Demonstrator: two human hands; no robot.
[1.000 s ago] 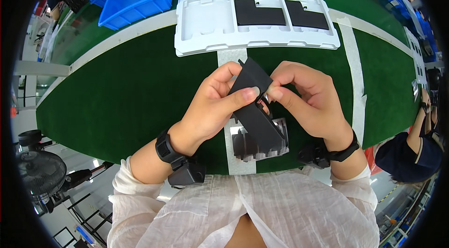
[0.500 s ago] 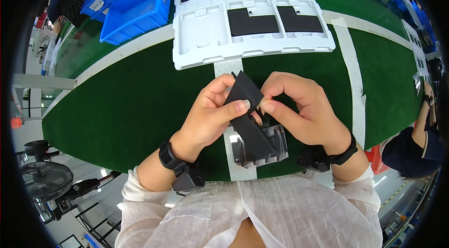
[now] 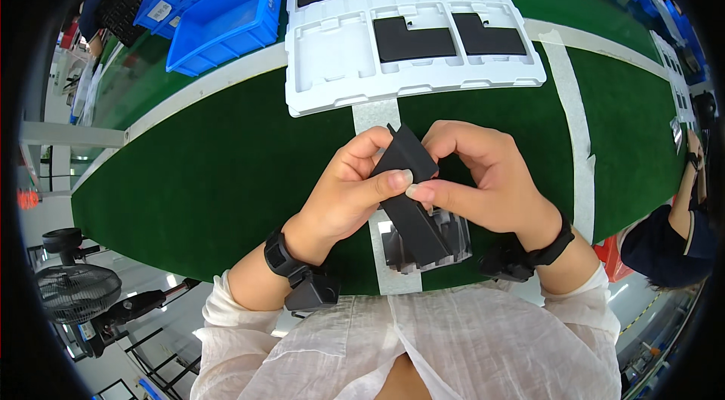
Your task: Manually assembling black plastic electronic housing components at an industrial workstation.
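A black L-shaped panel (image 3: 414, 225) is held tilted over the green work surface, one leg pointing down toward me. My left hand (image 3: 336, 192) grips it with the thumb pressed flat on its face and the fingers behind. My right hand (image 3: 495, 185) is closed at the panel's right edge, thumb tip on the face near the inner corner, index finger at the upper edge. Whether it also pinches something small is hidden. Beneath the panel sits a clear plastic holder (image 3: 458, 235) with thin pieces in it, partly covered.
Beyond my hands lies a white moulded tray (image 3: 332, 60) with several black L-shaped panels (image 3: 417, 39) in its compartments; the front-left one is bare. Blue bins (image 3: 224, 30) stand at the back left. Pale tape strips (image 3: 570, 113) cross the green mat. Another person (image 3: 672, 249) works at the far right.
My right thumb has moved from the panel's edge onto its face, beside my left thumb. The whole view has shifted slightly; the panel stays in my left hand.
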